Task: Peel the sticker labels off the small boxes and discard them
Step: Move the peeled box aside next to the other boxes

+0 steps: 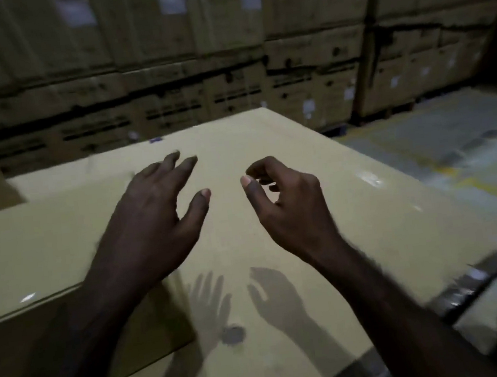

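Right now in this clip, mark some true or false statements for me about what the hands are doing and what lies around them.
1. Both hands hold nothing. True: the left hand and the right hand are empty above the large cardboard surface.
2. The left hand's fingers are clenched in a fist. False: they are spread and nearly straight.
3. The right hand's fingers are loosely curled. True.
4. A small box sits between the hands. False: only bare cardboard shows there.
5. Stacked cartons form a wall behind the surface. True.
6. A sticker is being peeled. False: neither hand pinches anything.
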### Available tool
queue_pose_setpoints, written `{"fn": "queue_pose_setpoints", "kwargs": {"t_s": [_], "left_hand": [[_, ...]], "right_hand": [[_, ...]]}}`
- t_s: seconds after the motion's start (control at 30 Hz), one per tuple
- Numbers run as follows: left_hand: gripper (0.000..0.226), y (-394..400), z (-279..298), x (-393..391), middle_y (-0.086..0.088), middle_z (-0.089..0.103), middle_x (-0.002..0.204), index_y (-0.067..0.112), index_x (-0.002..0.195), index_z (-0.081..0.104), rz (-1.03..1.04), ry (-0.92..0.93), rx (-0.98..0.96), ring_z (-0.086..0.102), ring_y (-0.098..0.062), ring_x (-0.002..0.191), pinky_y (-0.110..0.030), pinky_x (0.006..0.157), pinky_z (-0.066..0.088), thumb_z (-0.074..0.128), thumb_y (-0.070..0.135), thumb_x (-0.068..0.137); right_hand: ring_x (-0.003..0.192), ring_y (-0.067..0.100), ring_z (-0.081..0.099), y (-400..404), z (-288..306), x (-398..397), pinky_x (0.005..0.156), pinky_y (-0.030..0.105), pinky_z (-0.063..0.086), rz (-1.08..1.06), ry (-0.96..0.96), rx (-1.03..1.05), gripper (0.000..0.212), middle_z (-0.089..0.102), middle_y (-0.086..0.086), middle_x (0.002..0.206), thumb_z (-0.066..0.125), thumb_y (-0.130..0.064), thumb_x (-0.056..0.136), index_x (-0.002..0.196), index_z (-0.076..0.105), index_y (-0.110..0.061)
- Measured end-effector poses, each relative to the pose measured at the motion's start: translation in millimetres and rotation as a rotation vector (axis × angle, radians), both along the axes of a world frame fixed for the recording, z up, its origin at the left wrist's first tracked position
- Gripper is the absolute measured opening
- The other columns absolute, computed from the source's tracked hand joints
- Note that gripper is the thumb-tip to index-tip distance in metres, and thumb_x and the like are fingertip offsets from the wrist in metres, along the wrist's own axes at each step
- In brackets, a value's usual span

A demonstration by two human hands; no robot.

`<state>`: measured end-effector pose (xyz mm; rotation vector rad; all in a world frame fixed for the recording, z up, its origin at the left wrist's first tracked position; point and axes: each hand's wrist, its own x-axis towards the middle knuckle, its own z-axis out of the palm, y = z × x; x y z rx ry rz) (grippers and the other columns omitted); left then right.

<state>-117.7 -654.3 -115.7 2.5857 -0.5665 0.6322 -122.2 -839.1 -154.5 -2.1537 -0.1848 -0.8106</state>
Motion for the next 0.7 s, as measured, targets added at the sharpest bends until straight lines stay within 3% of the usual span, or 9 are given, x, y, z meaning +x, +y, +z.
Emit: {"fn": "queue_pose_setpoints", "kwargs": {"t_s": [0.13, 0.27, 0.37, 0.47, 0.57, 0.7], "left_hand": [[0.059, 94.2, 5.6, -14.2, -0.002, 0.038, 0.152, 0.022, 0.144, 0.044, 0.181, 0.010, -0.008, 0.034, -0.022, 0.140, -0.042, 0.113, 0.030, 0.045, 0.049, 0.092], [0.057, 160.3, -2.0, -21.4, -0.004, 0.036, 0.153, 0.022, 0.144, 0.043, 0.313, 0.046, -0.014, 0.032, -0.023, 0.141, -0.041, 0.113, 0.028, 0.050, 0.046, 0.093], [0.063, 198.9, -14.6, -23.2, -0.008, 0.033, 0.154, 0.020, 0.145, 0.043, 0.398, 0.142, -0.017, 0.031, -0.026, 0.141, -0.043, 0.112, 0.028, 0.045, 0.054, 0.092], [0.064, 230.3, -34.5, -24.0, -0.008, 0.028, 0.156, 0.023, 0.146, 0.038, 0.516, 0.287, -0.004, 0.031, -0.031, 0.140, -0.049, 0.111, 0.029, 0.046, 0.055, 0.092], [0.073, 248.9, -48.8, -25.7, -0.010, 0.027, 0.157, 0.026, 0.147, 0.035, 0.576, 0.391, -0.028, 0.033, -0.035, 0.138, -0.052, 0.109, 0.031, 0.036, 0.067, 0.087], [0.069, 253.8, -57.7, -21.7, -0.010, 0.021, 0.159, 0.031, 0.148, 0.032, 0.594, 0.415, -0.175, 0.025, -0.036, 0.142, -0.054, 0.110, 0.026, 0.040, 0.065, 0.088]], "right_hand": [[0.095, 0.017, 0.064, 90.6, 8.3, 3.8, 0.082, 0.040, 0.054, 0.169, 0.069, -0.055, 0.035, 0.070, 0.002, 0.111, 0.047, -0.045, 0.097, 0.121, 0.059, -0.023], [0.111, 0.015, 0.058, 148.4, 6.5, 6.4, 0.085, 0.029, 0.046, 0.274, 0.147, -0.176, 0.043, 0.063, 0.000, 0.129, 0.044, -0.049, 0.098, 0.134, 0.050, -0.026], [0.128, 0.020, 0.050, 174.6, -2.8, 10.9, 0.099, 0.034, 0.045, 0.317, 0.213, -0.243, 0.048, 0.048, 0.002, 0.147, 0.042, -0.051, 0.098, 0.138, 0.048, -0.026], [0.143, 0.022, 0.032, 189.5, -14.0, 14.8, 0.110, 0.038, 0.033, 0.303, 0.302, -0.294, 0.051, 0.029, 0.006, 0.159, 0.042, -0.052, 0.098, 0.141, 0.046, -0.025], [0.145, 0.026, 0.027, 196.9, -22.4, 16.1, 0.111, 0.039, 0.032, 0.260, 0.337, -0.329, 0.054, 0.017, 0.010, 0.162, 0.043, -0.052, 0.097, 0.142, 0.044, -0.023], [0.136, 0.031, 0.041, 200.7, -24.9, 18.0, 0.105, 0.037, 0.038, 0.181, 0.349, -0.255, 0.054, 0.015, 0.011, 0.162, 0.048, -0.050, 0.095, 0.140, 0.045, -0.022]]}}
